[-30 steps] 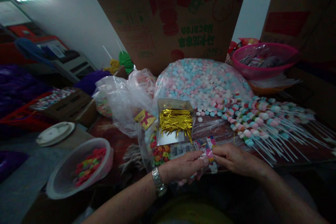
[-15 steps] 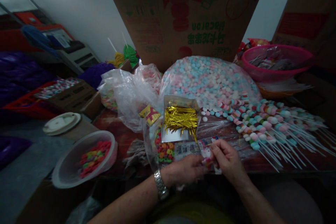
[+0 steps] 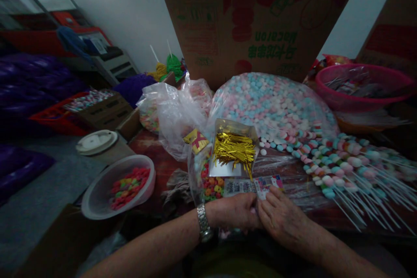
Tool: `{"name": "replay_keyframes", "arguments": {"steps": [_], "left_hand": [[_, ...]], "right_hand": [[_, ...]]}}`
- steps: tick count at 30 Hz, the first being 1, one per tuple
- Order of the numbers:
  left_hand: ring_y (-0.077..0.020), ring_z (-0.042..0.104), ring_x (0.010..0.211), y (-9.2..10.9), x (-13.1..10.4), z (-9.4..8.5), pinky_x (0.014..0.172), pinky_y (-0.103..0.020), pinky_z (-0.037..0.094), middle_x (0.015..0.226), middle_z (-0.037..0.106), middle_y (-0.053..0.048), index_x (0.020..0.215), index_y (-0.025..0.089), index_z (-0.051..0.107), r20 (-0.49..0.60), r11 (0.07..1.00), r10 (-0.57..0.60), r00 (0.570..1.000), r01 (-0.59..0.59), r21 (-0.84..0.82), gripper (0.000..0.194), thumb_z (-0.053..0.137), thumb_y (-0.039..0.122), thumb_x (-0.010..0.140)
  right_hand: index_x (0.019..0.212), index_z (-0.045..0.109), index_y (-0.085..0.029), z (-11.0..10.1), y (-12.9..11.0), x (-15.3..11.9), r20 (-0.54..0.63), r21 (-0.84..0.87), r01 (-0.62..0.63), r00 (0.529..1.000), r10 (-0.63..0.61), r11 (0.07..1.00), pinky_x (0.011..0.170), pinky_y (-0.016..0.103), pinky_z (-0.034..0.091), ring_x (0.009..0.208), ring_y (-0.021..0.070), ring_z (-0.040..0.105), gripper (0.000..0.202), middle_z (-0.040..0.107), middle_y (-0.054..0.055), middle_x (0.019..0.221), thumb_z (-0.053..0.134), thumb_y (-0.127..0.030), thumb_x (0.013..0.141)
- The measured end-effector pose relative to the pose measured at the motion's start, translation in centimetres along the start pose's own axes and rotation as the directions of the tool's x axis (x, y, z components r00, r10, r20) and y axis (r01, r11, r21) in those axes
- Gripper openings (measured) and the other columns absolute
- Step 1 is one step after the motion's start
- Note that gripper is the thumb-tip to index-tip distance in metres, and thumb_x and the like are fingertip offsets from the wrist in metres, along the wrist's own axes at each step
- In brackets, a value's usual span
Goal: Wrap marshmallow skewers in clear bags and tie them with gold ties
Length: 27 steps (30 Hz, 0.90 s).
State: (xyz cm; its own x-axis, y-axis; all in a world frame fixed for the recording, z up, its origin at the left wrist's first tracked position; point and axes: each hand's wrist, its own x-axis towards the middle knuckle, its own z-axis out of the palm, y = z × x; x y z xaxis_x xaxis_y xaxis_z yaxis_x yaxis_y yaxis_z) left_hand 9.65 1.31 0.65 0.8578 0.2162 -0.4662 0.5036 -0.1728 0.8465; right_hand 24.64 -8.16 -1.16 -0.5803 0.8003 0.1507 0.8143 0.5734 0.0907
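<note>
My left hand [image 3: 235,212], a metal watch at its wrist, is closed and meets my right hand [image 3: 282,213] near the table's front edge. Between and below them shows part of a clear plastic bag [image 3: 230,232], pinched by both hands; its contents are mostly hidden. Just beyond my fingertips lie flat printed plastic bags [image 3: 240,186]. Behind these stands an opened pouch of gold twist ties [image 3: 233,150]. Left of the printed bags, ring-shaped coloured candies [image 3: 213,187] lie in clear plastic.
A big clear bag of pastel candies [image 3: 270,100] sits before a carton [image 3: 208,17]. Candy skewers [image 3: 345,160] are piled right, below a pink basket [image 3: 361,100]. At left are a translucent bowl [image 3: 97,200], a grey cloth [image 3: 177,186] and a lidded bucket [image 3: 110,154].
The view has swung left, so things appear further right. My right hand has turned palm down and closed in against my left hand; before, its pinching fingers were raised slightly apart.
</note>
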Motion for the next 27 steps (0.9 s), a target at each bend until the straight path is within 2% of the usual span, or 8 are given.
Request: {"name": "replay_keyframes", "arguments": {"steps": [3, 6, 9, 13, 19, 22, 25, 27], "left_hand": [[-0.0160, 0.053, 0.060, 0.3, -1.2, -0.5, 0.051, -0.024, 0.037, 0.069, 0.058, -0.001, 0.083, 0.018, 0.052, -0.136, 0.848, 0.129, 0.982, -0.038, 0.528, 0.026, 0.061, 0.040, 0.072], [-0.0180, 0.054, 0.064, 0.4, -3.0, -0.9, 0.060, -0.029, 0.037, 0.071, 0.061, -0.004, 0.082, 0.018, 0.053, -0.008, 0.496, 0.394, 0.919, -0.206, 0.843, 0.014, 0.050, 0.031, 0.084], [-0.0175, 0.052, 0.065, 0.0, -4.5, -1.1, 0.066, -0.033, 0.036, 0.070, 0.059, -0.002, 0.091, 0.019, 0.052, 0.018, 0.315, 0.548, 0.836, -0.227, 0.922, 0.010, 0.046, 0.025, 0.087], [-0.0179, 0.050, 0.067, -0.6, -5.9, -1.2, 0.068, -0.034, 0.036, 0.070, 0.057, -0.001, 0.092, 0.020, 0.052, -0.103, 0.322, 0.545, 0.832, -0.093, 0.942, 0.009, 0.047, 0.024, 0.086], [-0.0166, 0.052, 0.072, -1.7, -7.5, -2.1, 0.069, -0.031, 0.038, 0.083, 0.060, -0.005, 0.088, 0.018, 0.054, -0.151, 0.440, 0.606, 0.781, -0.171, 0.881, 0.012, 0.042, 0.018, 0.086], [-0.0147, 0.051, 0.066, -3.3, -7.4, -2.8, 0.062, -0.027, 0.039, 0.073, 0.057, -0.003, 0.076, 0.016, 0.053, -0.446, 0.797, 0.479, 0.756, -0.161, 0.582, 0.018, 0.040, 0.022, 0.085], [-0.0105, 0.047, 0.053, -4.3, -6.7, -3.1, 0.051, -0.022, 0.037, 0.062, 0.050, 0.001, 0.071, 0.017, 0.051, -0.623, 0.979, -0.030, 0.782, -0.104, -0.178, 0.018, 0.044, 0.029, 0.082], [-0.0087, 0.046, 0.050, -4.2, -6.1, -3.1, 0.048, -0.020, 0.038, 0.062, 0.050, 0.002, 0.075, 0.017, 0.053, -0.507, 0.830, -0.225, 0.832, -0.108, -0.547, 0.014, 0.049, 0.030, 0.076]], "right_hand": [[0.074, 0.059, -0.014, 0.3, -0.2, -0.3, 0.175, 0.349, -0.209, 0.972, 0.155, 0.914, 0.074, 0.038, 0.045, 0.067, 0.0196, 0.058, 0.014, 0.063, 0.009, 0.068, 0.046, -0.012, 0.079], [0.062, 0.052, -0.016, 1.4, -1.2, -0.1, 0.488, 0.814, -0.517, 0.856, 0.171, 0.263, 0.047, 0.023, 0.042, 0.040, 0.0102, 0.048, 0.031, 0.052, -0.001, 0.046, 0.038, -0.032, 0.085], [0.050, 0.047, -0.017, 3.0, -2.3, 0.9, 0.628, 0.661, -0.569, 0.777, -0.055, -0.489, 0.029, 0.019, 0.031, 0.023, 0.0070, 0.032, 0.038, 0.036, -0.006, 0.030, 0.041, -0.045, 0.075], [0.047, 0.050, -0.016, 4.0, -2.7, 2.8, 0.591, 0.471, -0.496, 0.791, -0.156, -0.730, 0.026, 0.020, 0.033, 0.019, 0.0100, 0.037, 0.030, 0.039, -0.004, 0.024, 0.052, -0.040, 0.065], [0.047, 0.048, -0.016, 3.8, -3.6, 4.6, 0.406, 0.485, -0.389, 0.893, -0.192, -0.783, 0.029, 0.022, 0.037, 0.018, 0.0085, 0.034, 0.049, 0.038, -0.005, 0.024, 0.052, -0.057, 0.073], [0.055, 0.049, -0.018, 2.0, -3.0, 5.4, 0.382, 0.709, -0.218, 0.918, 0.105, -0.670, 0.032, 0.025, 0.039, 0.023, 0.0114, 0.039, 0.062, 0.037, -0.005, 0.026, 0.023, -0.066, 0.084], [0.081, 0.060, -0.017, -0.8, -0.7, 6.1, 0.033, 0.977, -0.154, 0.785, 0.619, 0.144, 0.059, 0.032, 0.049, 0.058, 0.0170, 0.061, 0.039, 0.064, 0.004, 0.059, 0.033, -0.043, 0.093], [0.105, 0.059, -0.020, -2.1, 0.6, 6.6, -0.318, 0.653, -0.153, 0.833, 0.452, 0.742, 0.088, 0.045, 0.039, 0.097, 0.0236, 0.057, 0.022, 0.067, 0.009, 0.098, 0.043, -0.027, 0.091]]}}
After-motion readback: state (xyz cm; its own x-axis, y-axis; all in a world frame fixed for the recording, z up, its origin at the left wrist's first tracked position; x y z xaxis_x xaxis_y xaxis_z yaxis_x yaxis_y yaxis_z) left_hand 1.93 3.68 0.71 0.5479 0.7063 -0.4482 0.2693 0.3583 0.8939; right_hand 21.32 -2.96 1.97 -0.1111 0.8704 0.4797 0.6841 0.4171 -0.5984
